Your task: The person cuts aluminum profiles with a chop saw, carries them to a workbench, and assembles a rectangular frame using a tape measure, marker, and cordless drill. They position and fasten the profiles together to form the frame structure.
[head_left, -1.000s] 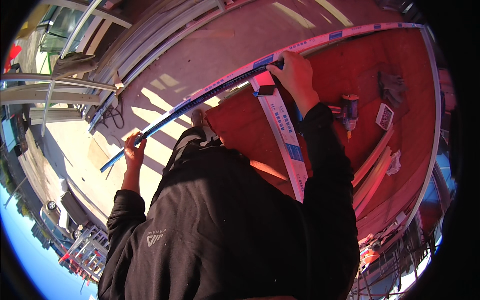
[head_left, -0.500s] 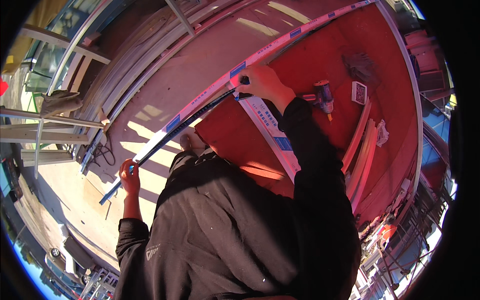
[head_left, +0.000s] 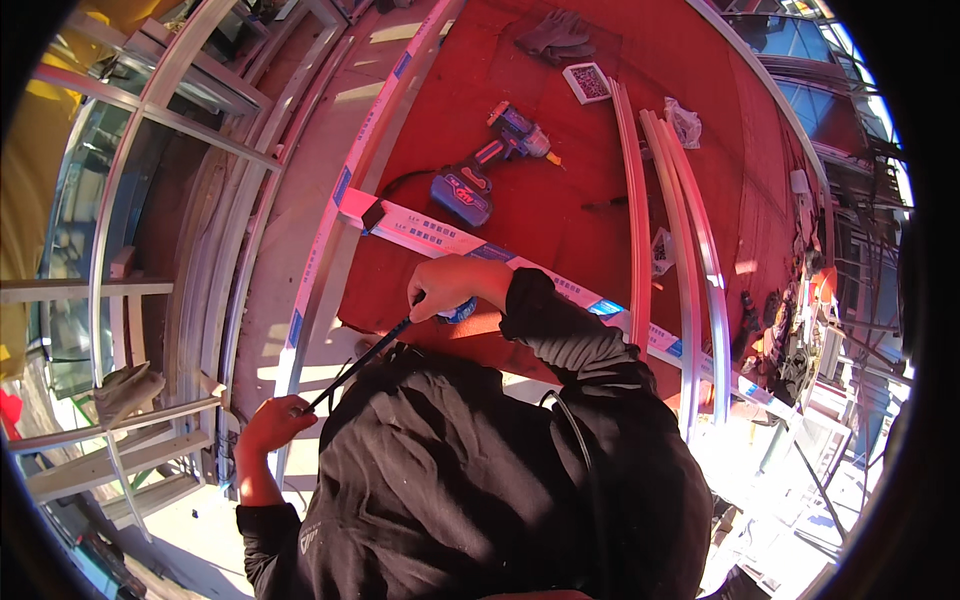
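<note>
The right hand [head_left: 458,284] pinched the upper end of a narrow dark strip [head_left: 362,360] between thumb and curled fingers; the left hand [head_left: 276,424] pinched its lower end with the fingertips. The strip slanted just in front of the jacket. A blue object [head_left: 459,311] showed below the right hand, too covered for me to tell whether it was held.

The step looked like handling the strip between both hands; the next move seemed to call for keeping both ends pinched and the strip straight. Beyond lay a film-wrapped long profile [head_left: 325,225], a cross profile [head_left: 430,236] meeting it, and a cordless drill [head_left: 478,170] on the red covering [head_left: 560,225].

Half a second earlier, the hands were farther apart, the strip ran along the long profile, and the right hand was by the junction.
</note>
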{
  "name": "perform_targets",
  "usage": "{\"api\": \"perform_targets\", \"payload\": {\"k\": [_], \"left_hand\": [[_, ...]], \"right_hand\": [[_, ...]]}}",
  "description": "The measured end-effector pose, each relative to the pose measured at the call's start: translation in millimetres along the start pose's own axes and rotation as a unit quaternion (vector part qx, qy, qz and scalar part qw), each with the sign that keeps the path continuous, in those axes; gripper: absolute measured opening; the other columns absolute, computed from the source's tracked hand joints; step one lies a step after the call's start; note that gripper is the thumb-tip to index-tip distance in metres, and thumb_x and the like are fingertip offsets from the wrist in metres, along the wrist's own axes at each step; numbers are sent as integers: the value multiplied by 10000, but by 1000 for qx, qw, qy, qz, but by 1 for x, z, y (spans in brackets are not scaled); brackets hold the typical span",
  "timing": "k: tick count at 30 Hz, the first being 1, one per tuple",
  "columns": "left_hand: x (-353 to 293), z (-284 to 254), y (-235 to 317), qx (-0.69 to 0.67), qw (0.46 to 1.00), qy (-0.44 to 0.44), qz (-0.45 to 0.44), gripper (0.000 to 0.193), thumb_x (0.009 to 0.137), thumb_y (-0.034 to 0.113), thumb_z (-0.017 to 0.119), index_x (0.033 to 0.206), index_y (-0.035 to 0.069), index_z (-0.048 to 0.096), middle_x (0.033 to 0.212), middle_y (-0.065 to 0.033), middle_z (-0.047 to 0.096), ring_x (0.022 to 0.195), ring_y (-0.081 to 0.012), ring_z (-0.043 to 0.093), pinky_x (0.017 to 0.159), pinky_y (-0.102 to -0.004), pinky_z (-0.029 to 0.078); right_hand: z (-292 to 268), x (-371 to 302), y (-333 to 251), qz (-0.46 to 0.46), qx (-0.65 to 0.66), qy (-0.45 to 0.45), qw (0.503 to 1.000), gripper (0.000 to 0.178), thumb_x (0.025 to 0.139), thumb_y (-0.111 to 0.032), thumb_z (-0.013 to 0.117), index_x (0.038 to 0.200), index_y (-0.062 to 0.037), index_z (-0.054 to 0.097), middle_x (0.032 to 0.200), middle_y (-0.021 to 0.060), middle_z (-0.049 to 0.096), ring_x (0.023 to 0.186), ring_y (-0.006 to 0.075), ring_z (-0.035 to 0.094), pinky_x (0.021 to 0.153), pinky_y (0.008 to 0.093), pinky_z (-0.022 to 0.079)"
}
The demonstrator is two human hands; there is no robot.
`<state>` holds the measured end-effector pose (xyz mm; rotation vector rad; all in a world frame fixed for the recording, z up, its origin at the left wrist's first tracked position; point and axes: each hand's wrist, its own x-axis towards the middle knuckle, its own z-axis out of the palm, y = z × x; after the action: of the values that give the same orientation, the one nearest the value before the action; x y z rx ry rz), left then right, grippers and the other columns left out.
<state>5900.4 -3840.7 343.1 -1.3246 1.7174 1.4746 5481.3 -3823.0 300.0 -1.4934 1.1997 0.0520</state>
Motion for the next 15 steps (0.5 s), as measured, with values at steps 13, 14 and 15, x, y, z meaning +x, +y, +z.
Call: {"api": "perform_targets", "payload": {"k": [13,14,15], "left_hand": [[30,-23,231,151,743,370,537,306,746,72,776,1037,74,679,1127,-77,655,1174,-330,572,1110,-544,348],[30,-21,239,133,742,371,542,296,750,69,773,1032,70,681,1120,-77,659,1179,-333,573,1108,-543,352],[30,-18,245,125,738,371,549,274,759,53,764,1022,60,687,1124,-84,662,1171,-332,579,1078,-510,397]], "right_hand": [[39,-155,72,50,425,487,761,390,914,-295,680,1127,31,670,651,38,599,503,62,516,468,258,408],[37,-159,88,86,401,573,709,412,916,-309,679,1153,28,655,653,48,606,493,78,535,466,266,418],[31,-161,107,124,400,642,642,436,918,-322,677,1180,25,640,654,58,613,484,94,554,463,274,428]]}}
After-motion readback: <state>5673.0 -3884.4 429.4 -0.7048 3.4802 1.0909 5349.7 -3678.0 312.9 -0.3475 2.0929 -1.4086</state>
